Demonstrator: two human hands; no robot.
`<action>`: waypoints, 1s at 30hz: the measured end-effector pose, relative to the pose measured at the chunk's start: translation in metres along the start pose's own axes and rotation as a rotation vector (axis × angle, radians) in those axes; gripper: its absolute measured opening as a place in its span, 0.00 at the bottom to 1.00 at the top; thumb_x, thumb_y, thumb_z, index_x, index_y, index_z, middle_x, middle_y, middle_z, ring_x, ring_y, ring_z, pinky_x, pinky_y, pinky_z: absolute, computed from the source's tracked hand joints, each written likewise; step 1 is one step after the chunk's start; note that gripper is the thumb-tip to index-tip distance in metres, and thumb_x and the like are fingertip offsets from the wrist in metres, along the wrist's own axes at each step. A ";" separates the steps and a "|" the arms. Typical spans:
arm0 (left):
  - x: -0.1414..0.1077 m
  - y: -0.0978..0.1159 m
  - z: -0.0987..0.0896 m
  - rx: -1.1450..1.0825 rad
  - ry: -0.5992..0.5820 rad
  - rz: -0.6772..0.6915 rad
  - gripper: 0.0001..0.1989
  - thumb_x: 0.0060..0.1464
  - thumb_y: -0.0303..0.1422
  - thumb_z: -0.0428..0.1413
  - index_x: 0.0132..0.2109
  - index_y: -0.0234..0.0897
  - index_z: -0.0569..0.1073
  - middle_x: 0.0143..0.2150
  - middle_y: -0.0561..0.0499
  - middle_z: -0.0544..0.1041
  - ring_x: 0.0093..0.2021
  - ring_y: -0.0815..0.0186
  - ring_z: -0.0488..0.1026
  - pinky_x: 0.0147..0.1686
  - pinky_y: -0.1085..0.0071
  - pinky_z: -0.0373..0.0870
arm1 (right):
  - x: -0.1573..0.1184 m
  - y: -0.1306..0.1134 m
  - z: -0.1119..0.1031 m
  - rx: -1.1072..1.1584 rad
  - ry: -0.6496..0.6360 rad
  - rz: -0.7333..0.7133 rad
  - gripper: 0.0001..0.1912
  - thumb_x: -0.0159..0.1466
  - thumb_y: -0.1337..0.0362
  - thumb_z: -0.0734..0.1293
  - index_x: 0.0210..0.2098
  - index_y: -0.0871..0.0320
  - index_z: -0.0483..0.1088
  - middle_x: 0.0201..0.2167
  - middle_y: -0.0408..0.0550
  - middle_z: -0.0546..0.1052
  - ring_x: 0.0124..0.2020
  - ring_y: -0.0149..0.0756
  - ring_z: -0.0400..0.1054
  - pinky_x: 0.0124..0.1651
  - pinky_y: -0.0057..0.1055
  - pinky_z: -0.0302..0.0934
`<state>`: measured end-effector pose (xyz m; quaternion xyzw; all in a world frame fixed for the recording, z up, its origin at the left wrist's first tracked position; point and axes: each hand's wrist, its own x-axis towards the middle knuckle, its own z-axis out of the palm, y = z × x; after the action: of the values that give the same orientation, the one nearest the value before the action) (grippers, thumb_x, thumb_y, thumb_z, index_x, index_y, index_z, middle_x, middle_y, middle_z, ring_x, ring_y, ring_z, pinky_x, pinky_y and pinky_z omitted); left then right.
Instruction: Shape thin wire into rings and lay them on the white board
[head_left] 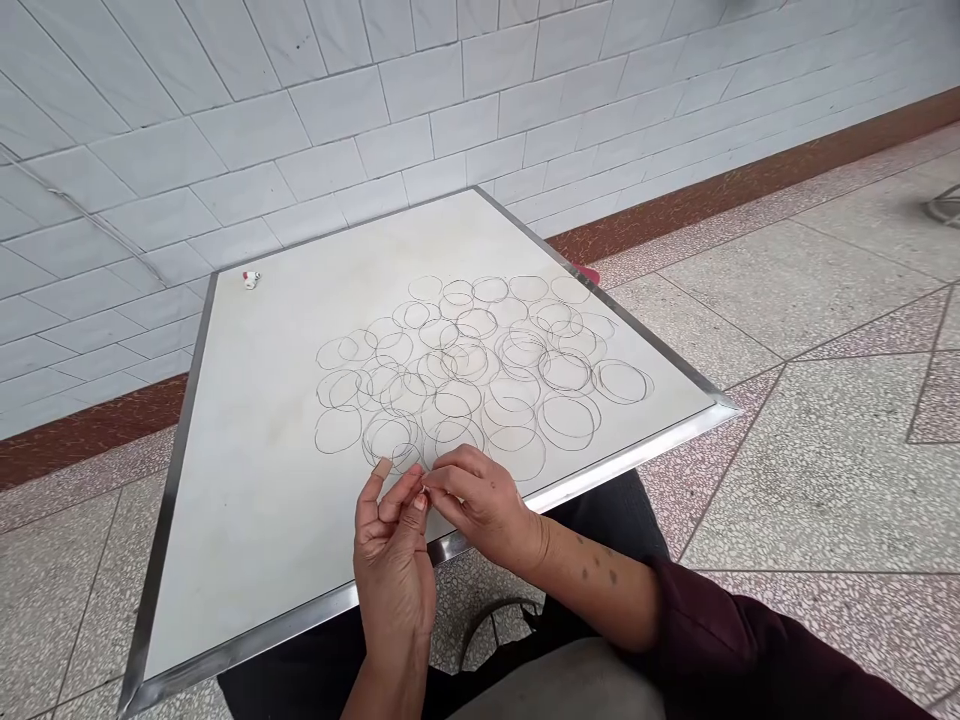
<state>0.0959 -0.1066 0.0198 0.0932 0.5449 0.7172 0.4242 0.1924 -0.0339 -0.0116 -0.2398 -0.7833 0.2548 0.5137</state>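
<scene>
A white board with a metal frame (247, 500) rests across my lap, tilted away from me. Many thin dark wire rings (469, 370) lie overlapping in a wide cluster on it, though they could be drawn lines. My left hand (394, 570) and my right hand (480, 500) meet at the near edge of the cluster. Their fingertips pinch together on something very thin, likely one of the rings. A small white and red plastic piece (251, 279) lies near the board's far left corner, well away from both hands.
A white tiled wall (337, 110) with brown skirting (750, 195) runs behind the board. Speckled stone floor tiles (825, 480) spread to the right. A red object (589, 273) pokes out behind the board's far edge. My dark trousers (615, 520) show below it.
</scene>
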 end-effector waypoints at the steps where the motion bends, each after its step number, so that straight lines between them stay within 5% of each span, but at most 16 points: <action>1: -0.001 0.001 0.000 0.006 0.001 -0.004 0.31 0.46 0.31 0.69 0.58 0.41 0.71 0.48 0.46 0.82 0.55 0.58 0.76 0.62 0.58 0.64 | 0.000 -0.001 0.000 -0.002 0.001 0.006 0.06 0.68 0.70 0.64 0.38 0.55 0.73 0.35 0.47 0.76 0.36 0.32 0.71 0.36 0.27 0.70; 23: -0.001 0.000 -0.010 0.000 0.003 0.013 0.24 0.47 0.29 0.68 0.52 0.39 0.74 0.43 0.48 0.83 0.54 0.59 0.76 0.60 0.58 0.65 | -0.002 -0.006 0.000 0.239 -0.146 0.286 0.05 0.68 0.68 0.67 0.40 0.54 0.75 0.35 0.45 0.79 0.38 0.34 0.74 0.41 0.31 0.70; 30: -0.003 0.002 -0.011 0.037 -0.016 0.016 0.25 0.49 0.30 0.68 0.54 0.39 0.73 0.43 0.48 0.83 0.51 0.61 0.78 0.61 0.58 0.65 | -0.002 -0.010 0.002 0.371 -0.147 0.593 0.07 0.63 0.68 0.69 0.40 0.54 0.69 0.32 0.40 0.78 0.34 0.32 0.74 0.40 0.32 0.69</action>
<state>0.0904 -0.1164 0.0180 0.1111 0.5539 0.7098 0.4207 0.1900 -0.0431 -0.0067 -0.3406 -0.6549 0.5474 0.3944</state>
